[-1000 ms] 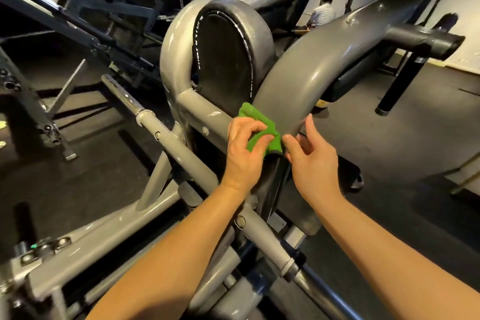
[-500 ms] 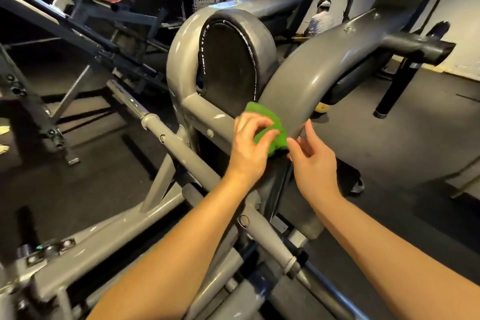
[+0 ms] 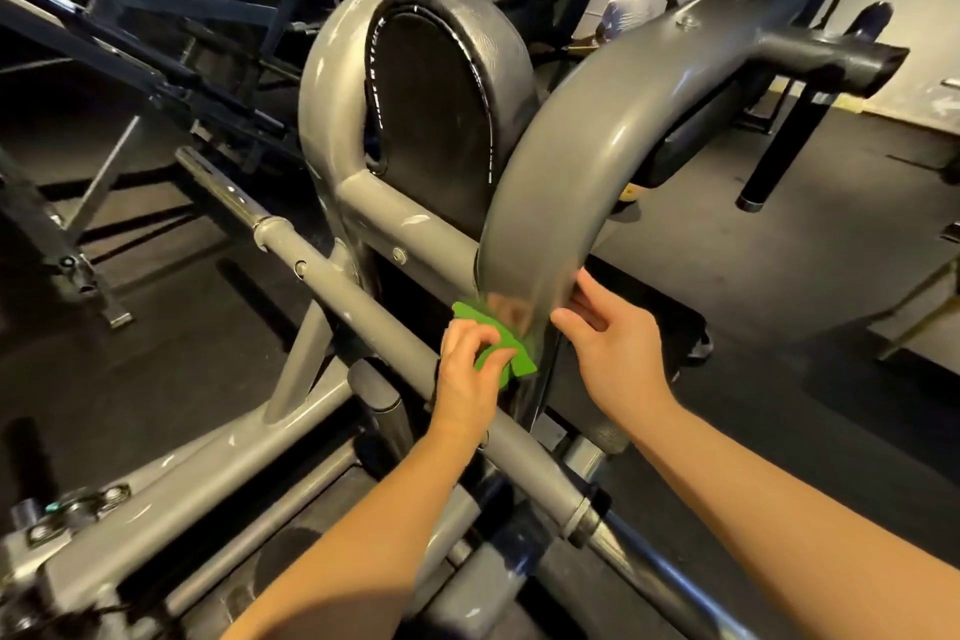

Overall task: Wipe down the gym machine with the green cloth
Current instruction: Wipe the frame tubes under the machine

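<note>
left hand [image 3: 467, 377] with green cloth [image 3: 519, 369] now lower

The round black padded seat back [image 3: 441, 120] sits just left of the big curved grey metal arm [image 3: 545, 182]. At the arm's bottom end, the crumpled green cloth [image 3: 511, 361] lies against its left side, held in the left hand [image 3: 467, 374]. The right hand [image 3: 615, 348] is just right of that end. The long grey metal bar [image 3: 363, 299] runs below the arm.

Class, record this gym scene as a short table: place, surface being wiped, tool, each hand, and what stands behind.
Place: gym
Surface: curved grey arm of the machine
Tool: green cloth
Left hand: holds the cloth against the arm's lower end
Right hand: fingers touch the arm's right edge
Behind: black pad; person in a white top
</note>
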